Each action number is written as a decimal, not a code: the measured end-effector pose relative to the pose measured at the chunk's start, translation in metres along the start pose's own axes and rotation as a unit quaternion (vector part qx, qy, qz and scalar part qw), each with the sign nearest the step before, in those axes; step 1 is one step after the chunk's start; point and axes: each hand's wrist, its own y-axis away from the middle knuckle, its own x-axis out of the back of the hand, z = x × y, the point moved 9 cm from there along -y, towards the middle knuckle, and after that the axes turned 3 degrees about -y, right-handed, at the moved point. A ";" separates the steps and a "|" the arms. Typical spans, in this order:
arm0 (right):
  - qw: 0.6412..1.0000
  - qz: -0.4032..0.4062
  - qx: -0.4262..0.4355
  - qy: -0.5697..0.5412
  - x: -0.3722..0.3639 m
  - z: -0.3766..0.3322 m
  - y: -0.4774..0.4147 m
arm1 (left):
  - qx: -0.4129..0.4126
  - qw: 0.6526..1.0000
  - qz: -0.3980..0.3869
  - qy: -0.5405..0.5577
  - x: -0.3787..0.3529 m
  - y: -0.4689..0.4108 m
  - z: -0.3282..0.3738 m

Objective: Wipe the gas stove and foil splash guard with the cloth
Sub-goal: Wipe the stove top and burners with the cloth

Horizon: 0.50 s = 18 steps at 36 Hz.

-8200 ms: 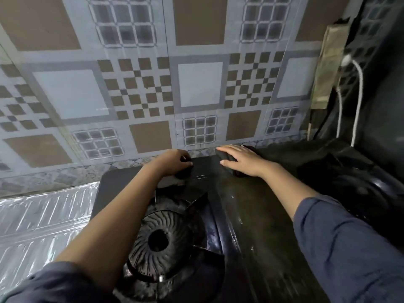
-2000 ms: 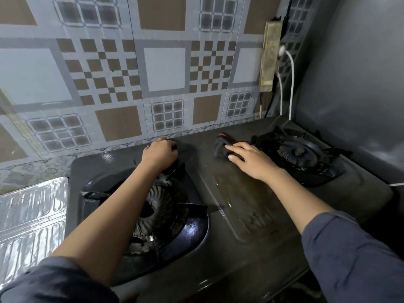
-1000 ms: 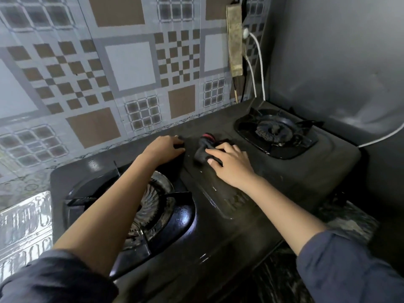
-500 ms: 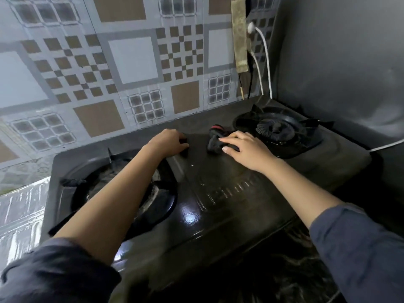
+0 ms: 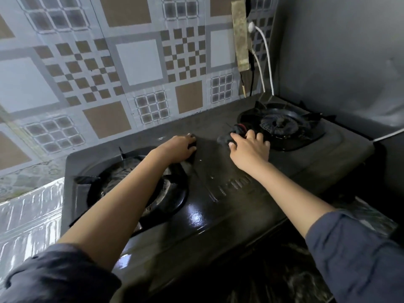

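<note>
My right hand [image 5: 249,149] gripped the cloth [image 5: 238,130] by the gas stove's [image 5: 218,206] right burner [image 5: 279,125]; the stove centre lay bare. Left hand [image 5: 177,148]: I could not tell.

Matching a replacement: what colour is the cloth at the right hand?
Dark cloth with a red patch; head view.

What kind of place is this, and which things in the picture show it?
Most likely a home kitchen. A two-burner gas stove stands against a wall with patterned tile covering, a ribbed foil splash guard lies at its left, and the right hand holds a dark cloth on the stove top.
</note>
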 end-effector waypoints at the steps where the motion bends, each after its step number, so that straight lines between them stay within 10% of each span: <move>1: 1.000 -0.004 -0.007 -0.002 -0.002 -0.003 0.000 | -0.007 1.000 0.002 0.002 0.000 0.001 0.000; 18: 0.999 -0.024 0.012 -0.032 -0.018 -0.063 0.016 | -0.051 0.999 -0.017 0.002 -0.003 0.004 -0.007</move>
